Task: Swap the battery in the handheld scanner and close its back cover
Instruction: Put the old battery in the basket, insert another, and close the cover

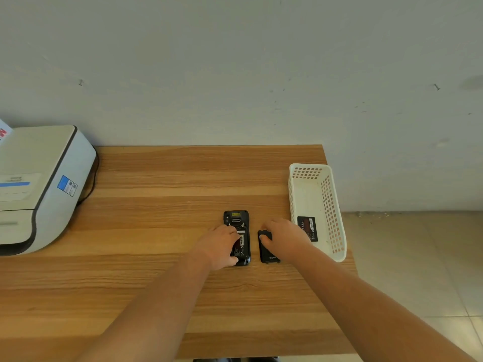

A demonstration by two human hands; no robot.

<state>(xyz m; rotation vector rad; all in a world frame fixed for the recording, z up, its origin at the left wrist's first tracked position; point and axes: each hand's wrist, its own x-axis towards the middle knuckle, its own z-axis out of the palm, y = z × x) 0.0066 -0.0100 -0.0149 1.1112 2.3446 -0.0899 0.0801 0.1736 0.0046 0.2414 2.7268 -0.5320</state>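
Observation:
The black handheld scanner (236, 218) lies face down on the wooden table (162, 205), its back open and a labelled battery (241, 245) showing in the bay. My left hand (222, 244) grips the scanner's lower half from the left, thumb at its bottom end. The black back cover (268, 253) lies just right of the scanner, and my right hand (283, 237) rests on its upper end, thumb on top. Another battery (308, 227) lies inside the white basket, partly hidden by my right hand.
A white perforated basket (332, 205) stands at the table's right edge, overhanging the tiled floor. A large white printer (39, 184) with a black cable fills the left of the table. A grey wall runs behind.

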